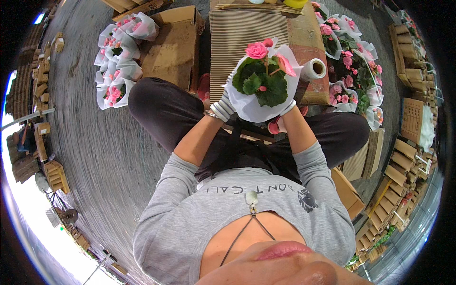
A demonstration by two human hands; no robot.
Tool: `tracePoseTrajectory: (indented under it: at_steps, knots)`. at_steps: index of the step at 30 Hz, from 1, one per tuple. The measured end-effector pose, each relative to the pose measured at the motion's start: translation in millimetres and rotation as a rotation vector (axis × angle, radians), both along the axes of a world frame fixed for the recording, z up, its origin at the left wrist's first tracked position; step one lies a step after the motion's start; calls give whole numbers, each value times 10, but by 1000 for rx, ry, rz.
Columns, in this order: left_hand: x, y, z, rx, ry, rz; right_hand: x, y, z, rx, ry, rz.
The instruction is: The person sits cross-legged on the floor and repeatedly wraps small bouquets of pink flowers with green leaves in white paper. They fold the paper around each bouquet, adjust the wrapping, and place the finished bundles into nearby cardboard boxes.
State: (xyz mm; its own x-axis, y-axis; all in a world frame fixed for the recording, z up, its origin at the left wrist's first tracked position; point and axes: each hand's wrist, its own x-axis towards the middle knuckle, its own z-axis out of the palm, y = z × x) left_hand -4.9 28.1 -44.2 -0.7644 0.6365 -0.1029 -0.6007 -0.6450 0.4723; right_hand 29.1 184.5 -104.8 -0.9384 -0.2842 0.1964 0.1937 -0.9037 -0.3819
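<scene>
Before me is a potted begonia (pixel 262 83) with pink blooms and dark green leaves. A white paper-like sleeve (pixel 245 107) wraps it. My left hand (pixel 225 104), in a grey-and-white striped glove, grips the sleeve from the left; its fingers are partly covered. On the other side, my right hand (pixel 289 106) holds the sleeve too, with little more than the glove cuff showing. The pot is hidden inside the wrap. Beneath the plant lies a stack of corrugated cardboard sheets (pixel 228 46). Close to the right of the sleeve stands a roll of clear film (pixel 309 70) on a cardboard box (pixel 315 91).
Sleeved pink begonias (pixel 115 91) stand on the floor at left beside an open cardboard box (pixel 167 53). More begonias (pixel 347 62) crowd the right side. Flattened cardboard (pixel 359 156) leans near my right knee. Yellow and pale items (pixel 295 3) sit at the far edge.
</scene>
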Motion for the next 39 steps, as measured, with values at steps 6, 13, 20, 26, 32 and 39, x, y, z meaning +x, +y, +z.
tracePoseTrajectory:
  at_steps: [6,13,20,26,32,39]
  knots:
    - [21,-122,-117,-338,251,-34,-132,25,0,-43,-77,128]
    - [-82,-97,-270,-92,84,11,-332,55,-50,71,-108,81]
    - [-244,-81,-576,-19,66,-31,-166,368,604,916,-244,-741]
    - [-265,-171,-404,-592,384,161,285,1146,986,2371,-179,-673]
    - [-192,-230,88,-406,212,215,253,1437,581,2315,-330,-117]
    - [-161,-204,439,-340,290,381,418,634,1269,820,-153,-493]
